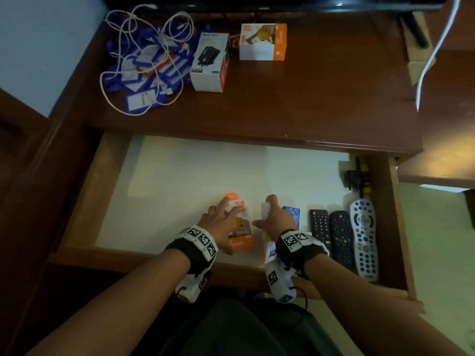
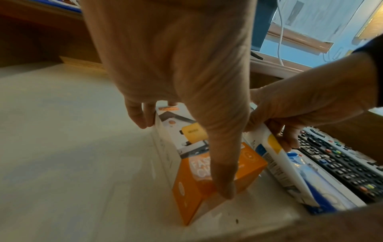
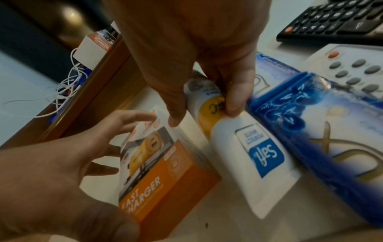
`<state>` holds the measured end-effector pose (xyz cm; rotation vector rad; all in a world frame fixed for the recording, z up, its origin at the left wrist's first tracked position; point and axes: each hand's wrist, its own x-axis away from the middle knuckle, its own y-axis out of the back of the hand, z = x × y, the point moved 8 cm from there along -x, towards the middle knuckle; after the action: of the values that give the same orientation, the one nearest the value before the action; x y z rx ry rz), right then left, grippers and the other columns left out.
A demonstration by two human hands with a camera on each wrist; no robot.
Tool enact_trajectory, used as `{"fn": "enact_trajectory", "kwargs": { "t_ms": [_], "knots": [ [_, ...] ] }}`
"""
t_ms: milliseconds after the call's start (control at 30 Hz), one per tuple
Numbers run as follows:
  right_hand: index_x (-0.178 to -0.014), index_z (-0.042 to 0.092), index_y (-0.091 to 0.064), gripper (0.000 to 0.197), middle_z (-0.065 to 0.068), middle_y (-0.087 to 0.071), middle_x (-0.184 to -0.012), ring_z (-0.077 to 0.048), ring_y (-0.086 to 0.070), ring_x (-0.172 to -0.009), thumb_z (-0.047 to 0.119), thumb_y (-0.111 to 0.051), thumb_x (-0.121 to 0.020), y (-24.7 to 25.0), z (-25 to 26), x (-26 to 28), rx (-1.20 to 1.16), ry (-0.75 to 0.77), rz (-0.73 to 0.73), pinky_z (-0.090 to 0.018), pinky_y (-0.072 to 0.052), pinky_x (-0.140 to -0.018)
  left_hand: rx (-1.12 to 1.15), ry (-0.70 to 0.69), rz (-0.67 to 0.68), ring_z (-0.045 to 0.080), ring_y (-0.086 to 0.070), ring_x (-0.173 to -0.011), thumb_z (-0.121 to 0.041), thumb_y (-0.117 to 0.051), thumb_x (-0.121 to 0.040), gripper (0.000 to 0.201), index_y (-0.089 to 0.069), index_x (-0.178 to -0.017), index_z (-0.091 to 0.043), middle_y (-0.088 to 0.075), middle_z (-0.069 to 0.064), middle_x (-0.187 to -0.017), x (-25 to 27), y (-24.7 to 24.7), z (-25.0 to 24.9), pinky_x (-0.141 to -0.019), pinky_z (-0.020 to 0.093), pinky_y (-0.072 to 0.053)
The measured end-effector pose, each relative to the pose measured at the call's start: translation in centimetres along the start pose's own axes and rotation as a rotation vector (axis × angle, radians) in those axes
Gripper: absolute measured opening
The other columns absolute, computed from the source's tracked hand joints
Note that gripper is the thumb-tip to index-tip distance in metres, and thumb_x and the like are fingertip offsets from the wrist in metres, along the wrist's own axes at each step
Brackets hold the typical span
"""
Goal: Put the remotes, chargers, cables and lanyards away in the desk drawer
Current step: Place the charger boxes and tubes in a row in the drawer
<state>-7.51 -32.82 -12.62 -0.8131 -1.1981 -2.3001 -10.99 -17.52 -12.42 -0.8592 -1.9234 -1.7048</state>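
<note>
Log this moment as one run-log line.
left hand: on orange charger box | right hand: grips white packet | drawer: open | lanyards: on desk

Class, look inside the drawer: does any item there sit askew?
Yes. The white packet, pinched by the right hand, leans tilted against the blue box, while the remotes lie flat and parallel.

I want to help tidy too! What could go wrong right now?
The white box in the right hand is tilted against the blue packet, so it may tip onto the remotes. The white cables are tangled with the lanyards; lifting one could drag the rest off the desk.
</note>
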Motion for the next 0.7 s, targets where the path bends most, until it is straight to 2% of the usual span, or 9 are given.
{"fn": "enact_trajectory", "kwargs": {
  "t_ms": [100, 200, 333, 433, 567, 700],
  "knots": [
    [-0.124, 0.024, -0.03, 0.054, -0.014, -0.061, -0.105, -0.03, -0.062, -0.087, 0.026, -0.068, -0.085, -0.2, 0.0, -0.1, 0.0, -0.025, 0.003, -0.041, -0.057, -0.08, 0.077, -0.036, -0.005, 0.037, -0.026, -0.132, -0.049, -0.086, -0.058, 0.125, 0.001, -0.147, -0.038, 0.01, -0.005, -0.155, -0.8, 0.2, 0.3, -0.106, 0.05, -0.036],
    [-0.13, 0.018, -0.033, 0.053, -0.017, -0.056, -0.114, -0.033, -0.06, -0.098, 0.023, -0.065, -0.088, -0.5, 0.2, -0.1, 0.038, -0.058, 0.013, -0.041, -0.055, -0.083, 0.157, -0.039, -0.036, 0.034, -0.029, -0.131, -0.052, -0.084, -0.059, 0.127, 0.002, -0.149, -0.03, 0.001, -0.005, -0.153, -1.6, 0.7, 0.9, -0.104, 0.048, -0.038],
    [-0.133, 0.016, -0.039, 0.052, -0.018, -0.049, -0.123, -0.034, -0.057, -0.107, 0.023, -0.063, -0.088, -0.8, 0.3, -0.3, 0.165, -0.085, -0.001, -0.039, -0.05, -0.089, 0.194, -0.055, -0.04, 0.031, -0.032, -0.123, -0.056, -0.086, -0.052, 0.122, -0.012, -0.145, -0.034, -0.007, -0.002, -0.14, -2.7, 0.8, 1.5, -0.1, 0.047, -0.043],
    [-0.131, 0.016, -0.045, 0.046, -0.016, -0.04, -0.13, -0.033, -0.057, -0.107, 0.016, -0.061, -0.087, -0.6, 0.1, -0.5, 0.237, -0.107, -0.024, -0.039, -0.049, -0.091, 0.192, -0.093, -0.02, 0.03, -0.034, -0.12, -0.057, -0.087, -0.05, 0.121, -0.015, -0.144, -0.035, -0.01, 0.0, -0.136, -3.3, 0.7, 1.4, -0.098, 0.046, -0.045],
    [-0.129, 0.014, -0.05, 0.047, -0.015, -0.043, -0.128, -0.033, -0.057, -0.107, 0.01, -0.063, -0.084, -0.3, -0.1, -0.8, 0.249, -0.114, -0.012, -0.038, -0.05, -0.092, 0.154, -0.128, -0.009, 0.031, -0.038, -0.118, -0.057, -0.087, -0.049, 0.122, -0.016, -0.145, -0.033, -0.016, 0.005, -0.135, -3.9, 0.9, 1.1, -0.097, 0.045, -0.046],
    [-0.13, 0.017, -0.051, 0.053, -0.012, -0.046, -0.125, -0.031, -0.056, -0.11, 0.008, -0.068, -0.08, 0.0, -0.7, -1.6, 0.21, -0.124, 0.009, -0.037, -0.048, -0.094, 0.143, -0.163, 0.008, 0.031, -0.04, -0.114, -0.062, -0.086, -0.045, 0.122, -0.018, -0.142, -0.035, -0.018, 0.003, -0.132, -4.4, 0.8, 0.9, -0.093, 0.046, -0.048]
  ]
}}
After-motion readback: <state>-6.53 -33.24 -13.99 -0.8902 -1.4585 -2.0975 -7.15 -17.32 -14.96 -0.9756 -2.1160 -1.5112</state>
